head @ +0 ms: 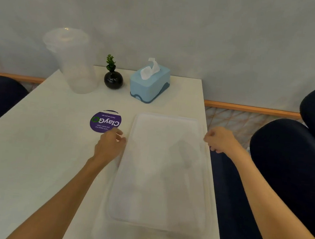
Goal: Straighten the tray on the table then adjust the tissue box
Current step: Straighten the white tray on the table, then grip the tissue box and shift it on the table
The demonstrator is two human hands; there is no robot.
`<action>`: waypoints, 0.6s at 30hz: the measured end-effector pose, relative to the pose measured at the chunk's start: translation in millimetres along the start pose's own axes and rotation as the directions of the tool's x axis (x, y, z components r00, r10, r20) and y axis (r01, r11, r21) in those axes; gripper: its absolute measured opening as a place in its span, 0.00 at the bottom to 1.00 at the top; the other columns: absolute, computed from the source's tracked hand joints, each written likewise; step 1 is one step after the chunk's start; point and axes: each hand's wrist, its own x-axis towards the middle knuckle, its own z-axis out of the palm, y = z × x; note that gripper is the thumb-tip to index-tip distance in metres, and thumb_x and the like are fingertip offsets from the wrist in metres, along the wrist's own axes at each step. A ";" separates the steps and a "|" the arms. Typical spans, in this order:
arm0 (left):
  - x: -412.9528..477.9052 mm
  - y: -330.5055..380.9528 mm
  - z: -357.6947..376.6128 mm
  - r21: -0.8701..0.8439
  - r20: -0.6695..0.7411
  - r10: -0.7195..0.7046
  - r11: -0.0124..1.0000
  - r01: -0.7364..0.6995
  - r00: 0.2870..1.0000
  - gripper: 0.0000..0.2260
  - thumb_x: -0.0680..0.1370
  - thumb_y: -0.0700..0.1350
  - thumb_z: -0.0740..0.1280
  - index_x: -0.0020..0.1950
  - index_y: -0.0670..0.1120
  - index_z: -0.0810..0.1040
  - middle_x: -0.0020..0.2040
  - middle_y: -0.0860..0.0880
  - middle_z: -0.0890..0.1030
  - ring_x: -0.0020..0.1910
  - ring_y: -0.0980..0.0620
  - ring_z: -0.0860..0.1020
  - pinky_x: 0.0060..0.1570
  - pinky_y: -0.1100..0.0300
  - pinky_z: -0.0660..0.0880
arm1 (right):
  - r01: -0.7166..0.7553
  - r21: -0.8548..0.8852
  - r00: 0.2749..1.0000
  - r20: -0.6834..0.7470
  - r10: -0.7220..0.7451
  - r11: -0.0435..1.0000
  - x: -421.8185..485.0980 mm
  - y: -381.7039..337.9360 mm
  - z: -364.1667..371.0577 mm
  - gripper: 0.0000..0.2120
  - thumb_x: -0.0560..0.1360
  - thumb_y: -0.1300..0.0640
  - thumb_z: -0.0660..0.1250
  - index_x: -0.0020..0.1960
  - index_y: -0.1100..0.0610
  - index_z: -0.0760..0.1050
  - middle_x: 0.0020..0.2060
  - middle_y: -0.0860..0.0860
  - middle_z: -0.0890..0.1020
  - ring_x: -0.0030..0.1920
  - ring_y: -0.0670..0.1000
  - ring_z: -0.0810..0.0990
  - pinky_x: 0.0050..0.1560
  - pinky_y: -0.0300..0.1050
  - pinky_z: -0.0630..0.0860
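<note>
A white tray (160, 169) lies lengthwise on the white counter (35, 156), filling the lower middle of the frame, its right edge running close along the counter's right edge. The left hand (110, 145) sits at the tray's left rim near its far corner, fingers loosely curled and touching the rim; whether they actually grip it cannot be told through the blur. The right hand (220, 140) is at the tray's right rim, near the far right corner, fingers curled into a loose fist against the edge; a firm grip cannot be confirmed.

Beyond the tray, in the upper middle of the frame, stands a light blue tissue box (149, 85), turned at an angle, with a tissue sticking up from its top. Just left of it is a small black round vase (113, 80) holding a green sprig. Further left stands a clear plastic cup (72, 60) with a lid. A round purple sticker (105, 122) lies on the counter just beyond the left hand.
</note>
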 end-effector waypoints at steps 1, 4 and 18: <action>10.4 6.5 -4.8 -0.037 -0.008 0.013 0.999 -0.013 1.000 0.13 0.77 0.45 0.68 0.59 0.41 0.77 0.55 0.42 0.82 0.52 0.45 0.79 0.50 0.55 0.73 | 0.032 0.018 0.999 -0.010 -0.032 0.999 9.8 -9.5 -5.0 0.13 0.74 0.62 0.59 0.51 0.69 0.78 0.44 0.63 0.82 0.39 0.56 0.77 0.40 0.49 0.78; 47.9 34.3 -20.2 -0.160 -0.027 0.013 0.987 -0.017 1.000 0.13 0.77 0.44 0.67 0.59 0.40 0.77 0.57 0.41 0.81 0.50 0.49 0.76 0.49 0.58 0.71 | 0.180 0.050 0.981 -0.082 -0.175 0.982 38.8 -41.6 -18.3 0.12 0.75 0.61 0.62 0.52 0.66 0.78 0.50 0.60 0.82 0.44 0.55 0.79 0.44 0.48 0.76; 217.7 79.4 4.6 -0.541 0.084 -0.186 0.816 0.202 0.979 0.27 0.78 0.50 0.65 0.74 0.44 0.62 0.71 0.42 0.69 0.66 0.43 0.71 0.65 0.48 0.72 | 0.229 0.397 0.967 -0.197 -0.161 0.889 247.0 -187.4 -6.5 0.23 0.77 0.53 0.62 0.69 0.60 0.66 0.68 0.58 0.71 0.66 0.58 0.71 0.57 0.45 0.68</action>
